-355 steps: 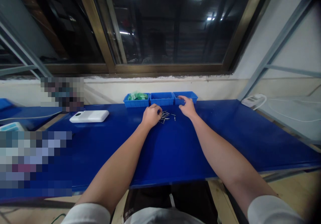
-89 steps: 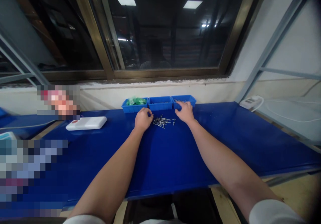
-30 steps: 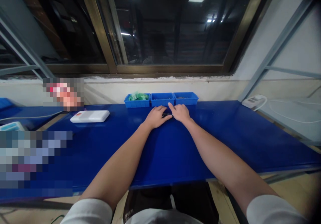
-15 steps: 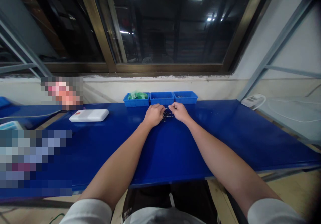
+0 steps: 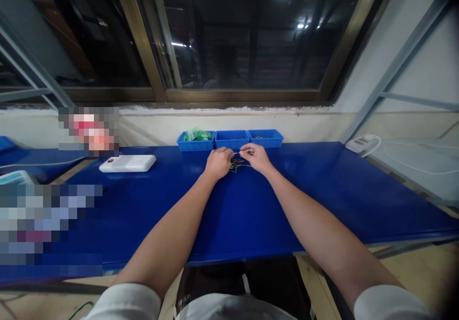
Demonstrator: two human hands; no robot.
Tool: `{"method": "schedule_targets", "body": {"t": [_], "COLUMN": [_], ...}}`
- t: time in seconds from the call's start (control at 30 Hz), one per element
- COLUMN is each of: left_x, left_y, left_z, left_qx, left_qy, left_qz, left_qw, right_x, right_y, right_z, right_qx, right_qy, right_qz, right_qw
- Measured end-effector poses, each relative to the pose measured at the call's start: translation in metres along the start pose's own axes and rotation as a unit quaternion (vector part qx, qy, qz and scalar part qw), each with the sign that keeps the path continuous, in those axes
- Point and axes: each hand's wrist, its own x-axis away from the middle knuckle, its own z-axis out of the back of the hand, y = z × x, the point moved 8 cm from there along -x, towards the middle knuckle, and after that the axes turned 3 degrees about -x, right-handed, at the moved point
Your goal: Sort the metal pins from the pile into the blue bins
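My left hand and my right hand face each other at the far middle of the table. The fingers of each are pinched closed around a thin, shiny metal rod-like piece that spans the small gap between them. Just below the fingertips lies a small heap of thin dark and shiny metal pieces on the blue tabletop. They are too small to name exactly. My left fingertips are partly hidden behind the back of the hand.
Behind my hands stand a blue bin with green pieces, a middle blue bin and a right blue bin with small metal parts. A white power bank-like box lies left. A power strip sits at the far right.
My right fingers have closed in slightly toward the left hand, and the thin piece now shows between both hands. The view has shifted a little.
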Motion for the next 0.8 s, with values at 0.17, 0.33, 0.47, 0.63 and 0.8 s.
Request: {"method": "schedule_targets", "body": {"t": [0.17,0.33,0.47,0.63,0.8], "left_x": [0.001,0.000,0.000,0.002,0.003], "left_y": [-0.002,0.000,0.000,-0.003,-0.015], "left_z": [-0.001,-0.001,-0.002,-0.001,-0.005], "left_qx": [0.001,0.035,0.039,0.054,0.044], "left_qy": [-0.005,0.004,-0.002,0.006,0.002], "left_qz": [0.012,-0.005,-0.002,0.015,0.063], "left_qw": [1.000,0.999,0.999,0.998,0.997], "right_x": [0.000,0.000,0.000,-0.001,-0.001], "right_y": [0.004,0.009,0.011,0.011,0.006], "right_z": [0.003,0.009,0.009,0.014,0.040], "right_qx": [-0.050,-0.074,-0.079,-0.041,0.081], "right_qy": [-0.006,0.012,0.003,0.025,0.129], "right_qz": [-0.024,-0.041,-0.037,-0.028,-0.003], "right_qw": [0.998,0.996,0.996,0.998,0.988]}}
